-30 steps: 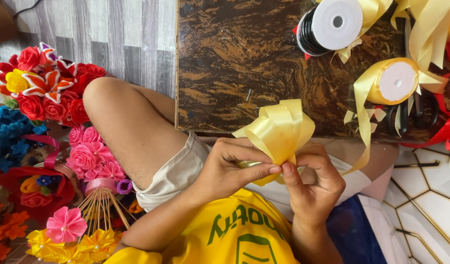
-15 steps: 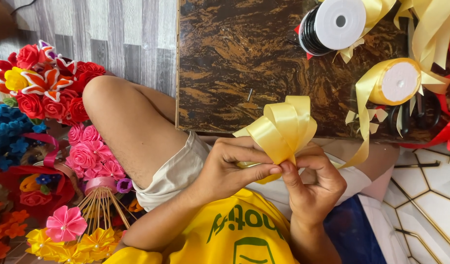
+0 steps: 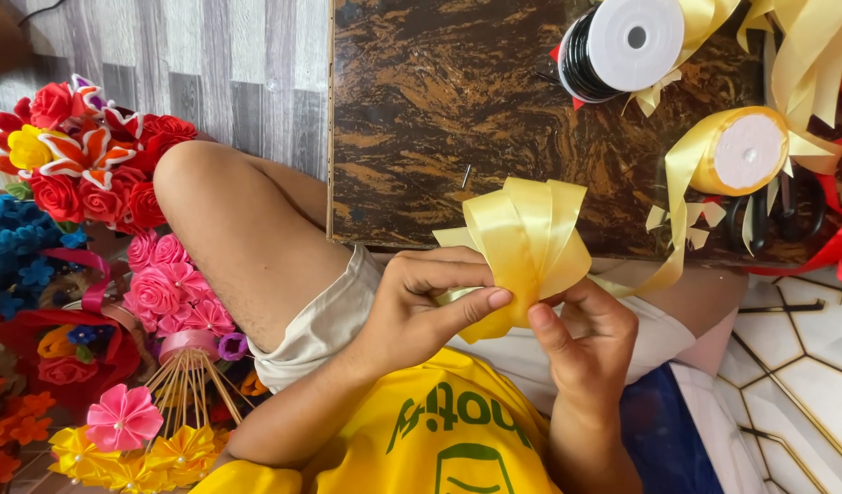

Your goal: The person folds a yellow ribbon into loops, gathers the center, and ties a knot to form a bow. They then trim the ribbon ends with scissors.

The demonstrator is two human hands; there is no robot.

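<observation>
A folded bow of yellow satin ribbon [image 3: 529, 240], made of several loops, is pinched at its base between both hands over my lap. My left hand [image 3: 419, 300] grips it from the left, thumb pressed along the fold. My right hand [image 3: 586, 337] holds it from below right, thumb tip meeting the left thumb. A ribbon tail runs from the bow up to a yellow ribbon spool [image 3: 739, 151] on the dark brown board [image 3: 421, 119].
A black ribbon spool with a white core [image 3: 622, 44] lies at the board's far edge; black-handled scissors [image 3: 776, 215] and red ribbon [image 3: 833, 247] at the right. Ribbon flower bouquets, red [image 3: 82, 155], pink [image 3: 169, 288] and blue [image 3: 18, 252], fill the floor left of my bent knee [image 3: 210, 183].
The ribbon bow has been turned and lifted slightly, its loops now fanning upward; both hands have kept their pinch on its base and shifted a little.
</observation>
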